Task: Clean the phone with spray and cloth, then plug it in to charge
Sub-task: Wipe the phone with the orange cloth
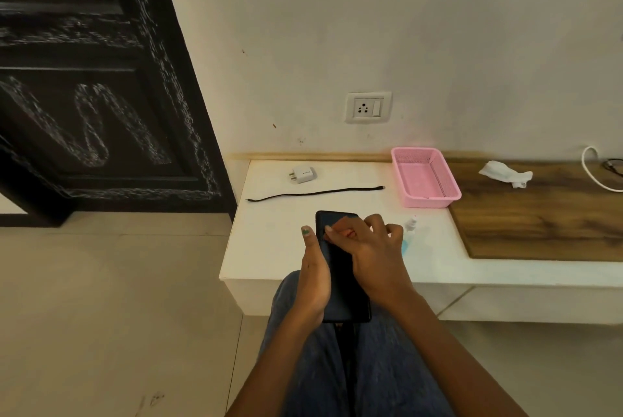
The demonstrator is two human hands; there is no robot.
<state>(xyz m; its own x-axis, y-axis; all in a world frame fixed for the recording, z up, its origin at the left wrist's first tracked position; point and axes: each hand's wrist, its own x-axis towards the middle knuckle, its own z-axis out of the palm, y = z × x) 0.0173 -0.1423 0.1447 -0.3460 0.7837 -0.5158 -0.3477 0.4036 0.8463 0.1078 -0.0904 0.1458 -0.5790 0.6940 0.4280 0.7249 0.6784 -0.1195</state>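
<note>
Fingers of the right hand are curled and a small reddish cloth is pinched by them against the upper part of the screen of the dark phone. The phone is held over the person's lap, at the near edge of the white counter, its top end pointed toward the wall. It is gripped along its left edge by the left hand, with the thumb laid straight up beside the edge and the remaining fingers hidden beneath the phone.

Just to the right of the right hand, a small spray bottle with bluish liquid is partly hidden behind the knuckles; whether it stands or lies cannot be told. Farther back on the counter a black cable is stretched out straight, and a white charger adapter is set beyond it, near the wall. A wall socket is mounted above. To the right, a pink basket is placed where the white surface meets a wooden surface, on which a crumpled white tissue is seen. A white cord is looped at the far right edge.
</note>
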